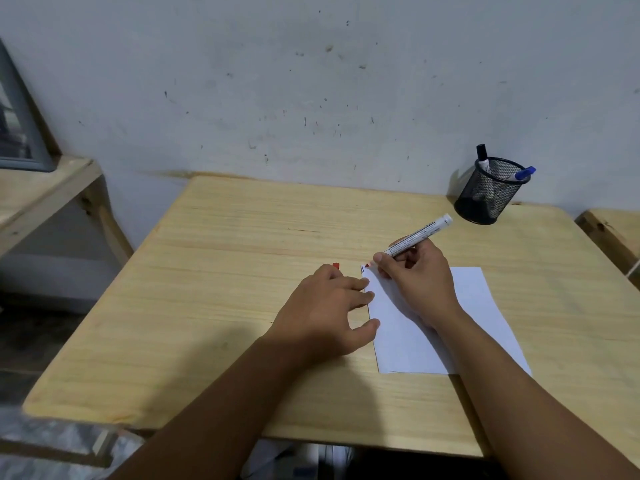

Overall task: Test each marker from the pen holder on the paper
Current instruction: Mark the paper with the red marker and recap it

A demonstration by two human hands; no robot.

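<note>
My right hand (pixel 412 275) grips a white-barrelled marker (pixel 419 235), its red tip touching the far left corner of the white paper (pixel 478 296). A small dark mark shows at that corner. My left hand (pixel 329 306) lies flat on the table, fingertips at the paper's left edge. A red cap (pixel 335 266) peeks out just beyond its knuckles; whether the hand holds the cap is hidden. The black mesh pen holder (pixel 488 195) stands at the table's far right with a black-capped marker (pixel 482 157) and a blue-capped marker (pixel 523 174) inside.
The wooden table (pixel 225 271) stands against a scuffed white wall. A second wooden surface (pixel 34 188) sits to the left with a grey frame on it. Another wooden piece (pixel 613 230) sits at the right edge.
</note>
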